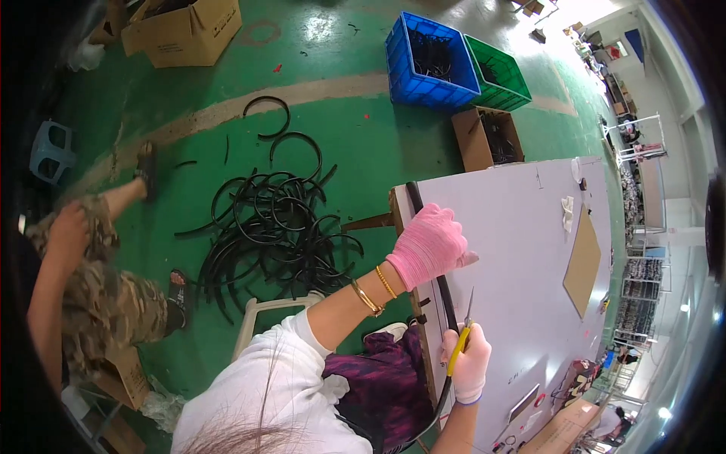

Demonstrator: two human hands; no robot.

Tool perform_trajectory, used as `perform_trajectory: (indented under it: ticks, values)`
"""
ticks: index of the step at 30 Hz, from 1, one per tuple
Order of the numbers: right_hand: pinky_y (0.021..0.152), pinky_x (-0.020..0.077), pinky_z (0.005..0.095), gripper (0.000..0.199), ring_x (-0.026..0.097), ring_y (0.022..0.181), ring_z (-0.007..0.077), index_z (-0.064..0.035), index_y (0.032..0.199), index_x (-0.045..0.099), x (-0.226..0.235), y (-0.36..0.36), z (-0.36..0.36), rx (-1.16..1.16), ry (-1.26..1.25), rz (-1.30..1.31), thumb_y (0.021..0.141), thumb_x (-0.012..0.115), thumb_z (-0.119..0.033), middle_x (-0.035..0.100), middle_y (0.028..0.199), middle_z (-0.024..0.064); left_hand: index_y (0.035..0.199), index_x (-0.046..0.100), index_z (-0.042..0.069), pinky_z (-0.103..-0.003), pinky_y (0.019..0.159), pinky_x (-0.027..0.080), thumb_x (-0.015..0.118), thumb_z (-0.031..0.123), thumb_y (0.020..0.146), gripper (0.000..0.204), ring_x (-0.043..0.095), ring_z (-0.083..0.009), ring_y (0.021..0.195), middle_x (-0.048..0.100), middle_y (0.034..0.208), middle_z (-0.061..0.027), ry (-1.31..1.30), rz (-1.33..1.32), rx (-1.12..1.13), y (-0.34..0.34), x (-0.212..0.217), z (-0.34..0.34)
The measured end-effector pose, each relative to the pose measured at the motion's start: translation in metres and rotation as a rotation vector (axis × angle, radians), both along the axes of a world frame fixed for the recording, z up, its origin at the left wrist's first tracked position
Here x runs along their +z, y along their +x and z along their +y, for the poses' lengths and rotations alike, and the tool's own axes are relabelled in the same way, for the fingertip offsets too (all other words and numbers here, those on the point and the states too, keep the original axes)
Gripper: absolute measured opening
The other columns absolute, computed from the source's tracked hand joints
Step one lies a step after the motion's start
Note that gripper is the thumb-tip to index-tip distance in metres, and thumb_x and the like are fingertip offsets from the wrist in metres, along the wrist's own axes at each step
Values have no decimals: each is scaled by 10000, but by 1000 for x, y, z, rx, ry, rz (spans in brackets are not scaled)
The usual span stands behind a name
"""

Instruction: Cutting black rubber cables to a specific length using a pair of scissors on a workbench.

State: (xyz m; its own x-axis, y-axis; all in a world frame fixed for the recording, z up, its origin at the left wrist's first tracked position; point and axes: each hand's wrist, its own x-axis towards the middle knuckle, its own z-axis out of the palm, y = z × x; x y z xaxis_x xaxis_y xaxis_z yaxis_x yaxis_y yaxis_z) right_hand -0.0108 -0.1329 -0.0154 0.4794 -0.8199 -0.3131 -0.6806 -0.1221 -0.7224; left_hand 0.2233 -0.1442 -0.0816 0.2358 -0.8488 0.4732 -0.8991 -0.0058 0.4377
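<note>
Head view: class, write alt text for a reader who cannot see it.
A left hand in a pink glove presses a black hose on the white table edge, while the right hand holds a yellow-handled blade. More black hoses lie on the green floor.

A long black rubber hose [446, 291] lay straight along the near edge of the white surface [522, 257], its lower end curving off the edge. A slim yellow-handled blade tool [460, 342] stood beside it, tip raised.

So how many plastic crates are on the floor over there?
2. A blue crate stands on the green floor beyond the table, and a green crate sits right beside it. Others may be out of view.
</note>
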Motion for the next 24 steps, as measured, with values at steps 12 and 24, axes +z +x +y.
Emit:
perform_trajectory:
  ticks: [12, 24]
  values:
    - [475, 434, 268, 139, 559, 523, 82, 14, 916, 550, -10, -12, 1, 107, -115, -54, 939, 657, -71, 543, 610, 22, 1159, 663, 118, -439, 1037, 406, 686, 485, 864, 471, 553, -280, 1173, 608, 1217, -121, 229, -104, 58, 1, 12, -1]
    - [568, 463, 237, 120, 565, 602, 84, 22, 1000, 591, 58, -206, 61, -349, 553, -272, 946, 607, -85, 603, 761, 27, 1382, 557, 83, -469, 1170, 309, 671, 457, 906, 616, 433, -339, 1392, 497, 1475, -164, 236, -332, 46, 9, 0, -23]
